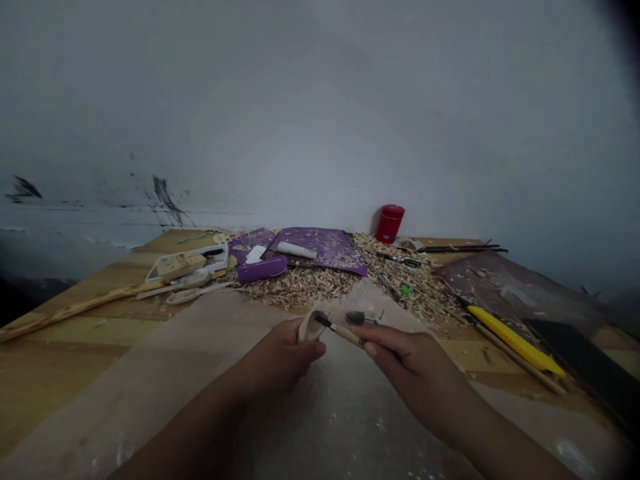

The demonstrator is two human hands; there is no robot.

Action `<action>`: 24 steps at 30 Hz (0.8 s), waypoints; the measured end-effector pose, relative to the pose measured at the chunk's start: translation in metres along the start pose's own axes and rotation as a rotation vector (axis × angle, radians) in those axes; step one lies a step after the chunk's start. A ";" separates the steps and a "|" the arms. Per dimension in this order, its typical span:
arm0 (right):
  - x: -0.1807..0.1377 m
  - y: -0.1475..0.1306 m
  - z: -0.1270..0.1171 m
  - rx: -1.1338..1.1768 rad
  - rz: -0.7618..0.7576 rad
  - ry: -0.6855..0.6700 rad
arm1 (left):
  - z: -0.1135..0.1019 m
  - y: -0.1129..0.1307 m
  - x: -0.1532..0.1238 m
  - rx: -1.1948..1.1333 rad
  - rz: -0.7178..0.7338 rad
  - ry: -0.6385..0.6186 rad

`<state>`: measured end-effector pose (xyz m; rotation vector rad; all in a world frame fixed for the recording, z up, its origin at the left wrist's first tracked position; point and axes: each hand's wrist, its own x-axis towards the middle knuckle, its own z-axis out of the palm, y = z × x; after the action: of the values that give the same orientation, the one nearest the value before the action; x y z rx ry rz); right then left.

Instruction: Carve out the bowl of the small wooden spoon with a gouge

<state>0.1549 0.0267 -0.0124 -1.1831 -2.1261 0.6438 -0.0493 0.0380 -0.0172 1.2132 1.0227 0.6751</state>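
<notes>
My left hand (283, 350) is closed around a pale wooden piece with a hollowed, spoon-like bowl (306, 325); the rest of the piece is hidden by the fingers. My right hand (413, 360) grips a carving tool (346, 333) by its light wooden handle. The tool's dark metal tip lies at the inside of the bowl. Just beyond the right fingers sits a small dark object with a thin metal part (356, 317), its kind unclear. Both hands are above a translucent plastic sheet (345, 427).
Wood shavings (300, 285) lie in heaps around purple sheets (330, 247). At left are a white tray (150, 273), wooden spoons (187, 293) and a long stick (75, 310). A yellow utility knife (517, 340) lies right, and a red canister (390, 223) stands by the wall.
</notes>
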 end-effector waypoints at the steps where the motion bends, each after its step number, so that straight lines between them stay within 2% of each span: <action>1: -0.001 0.001 0.001 -0.009 -0.004 0.009 | 0.000 0.001 0.000 0.006 0.012 0.006; 5: -0.002 0.001 0.002 -0.008 0.013 0.013 | -0.001 0.002 -0.001 0.000 0.059 -0.027; 9: 0.000 -0.002 0.000 0.064 0.045 -0.007 | -0.003 0.002 -0.004 -0.030 -0.004 -0.096; 12: 0.002 -0.003 -0.002 0.091 0.046 -0.015 | -0.005 0.001 -0.006 -0.056 0.003 -0.110; 20: 0.001 0.000 -0.008 0.029 -0.014 -0.090 | -0.009 -0.002 -0.008 0.029 -0.030 -0.151; 24: -0.001 -0.003 -0.009 -0.062 -0.117 -0.088 | -0.009 -0.009 -0.004 0.024 -0.020 -0.188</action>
<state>0.1603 0.0260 -0.0042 -1.0710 -2.2847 0.5915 -0.0600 0.0365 -0.0250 1.2603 0.8871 0.5233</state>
